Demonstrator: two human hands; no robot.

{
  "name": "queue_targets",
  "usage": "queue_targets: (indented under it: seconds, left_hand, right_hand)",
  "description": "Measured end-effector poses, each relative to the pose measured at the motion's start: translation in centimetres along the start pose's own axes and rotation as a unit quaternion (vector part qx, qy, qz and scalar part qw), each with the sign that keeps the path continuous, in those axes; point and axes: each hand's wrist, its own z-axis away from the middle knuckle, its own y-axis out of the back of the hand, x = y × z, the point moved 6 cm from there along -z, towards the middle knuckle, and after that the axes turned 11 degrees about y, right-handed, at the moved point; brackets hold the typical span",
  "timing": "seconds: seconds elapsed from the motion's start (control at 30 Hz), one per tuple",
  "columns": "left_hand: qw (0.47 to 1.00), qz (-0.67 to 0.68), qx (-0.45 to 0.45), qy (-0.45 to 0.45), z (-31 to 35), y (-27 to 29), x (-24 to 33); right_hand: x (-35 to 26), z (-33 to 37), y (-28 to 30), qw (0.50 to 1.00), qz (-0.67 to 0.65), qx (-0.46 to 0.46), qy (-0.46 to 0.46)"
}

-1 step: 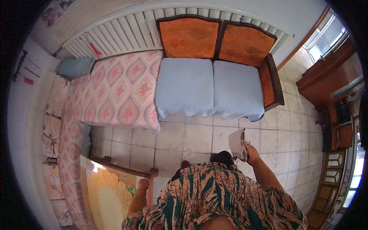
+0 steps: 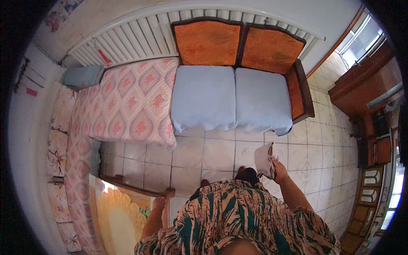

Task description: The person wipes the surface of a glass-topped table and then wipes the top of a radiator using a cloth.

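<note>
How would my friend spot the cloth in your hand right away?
Start at the wooden sofa with orange back panels and blue covers. Come down past its front edge to the right hand over the tiled floor. The cloth is the small, pale, folded bundle there, unlike the blue covers spread over the seats.

I can't make out whether the left hand point(image 2: 158, 204) grips or merely rests by the worktop point(image 2: 112, 216), which the lower edge cuts off. The right hand point(image 2: 280, 171) covers part of the pale folded cloth point(image 2: 264, 158). The patterned shirt point(image 2: 238, 208) hides most of the legs point(image 2: 248, 175); a red thing point(image 2: 31, 92) by the left wall is too small to name.
</note>
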Motion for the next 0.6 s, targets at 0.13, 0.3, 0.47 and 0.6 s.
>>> queue_targets:
  seconds: [0.13, 0.3, 0.47, 0.6]
  left_hand:
    - [0.952, 0.230, -0.105, 0.172, -6.6, 3.8, 1.2]
    - [0.804, 0.584, -0.062, 0.094, -9.6, 1.1, 8.2]
    - [0.549, 0.813, -0.183, 0.068, -15.5, 7.4, 18.2]
    - [0.808, 0.580, 0.011, 0.103, -15.9, 12.5, 19.0]
  right_hand:
    - [-4.1, -3.7, 1.9, 0.999, -0.038, -0.007, 0.027]
    - [-10.8, -10.2, 2.0, 0.998, 0.020, -0.063, -0.018]
    - [-17.6, -17.8, 7.0, 0.990, 0.114, 0.017, 0.085]
    - [-24.0, -20.2, 8.3, 0.958, 0.191, 0.147, 0.157]
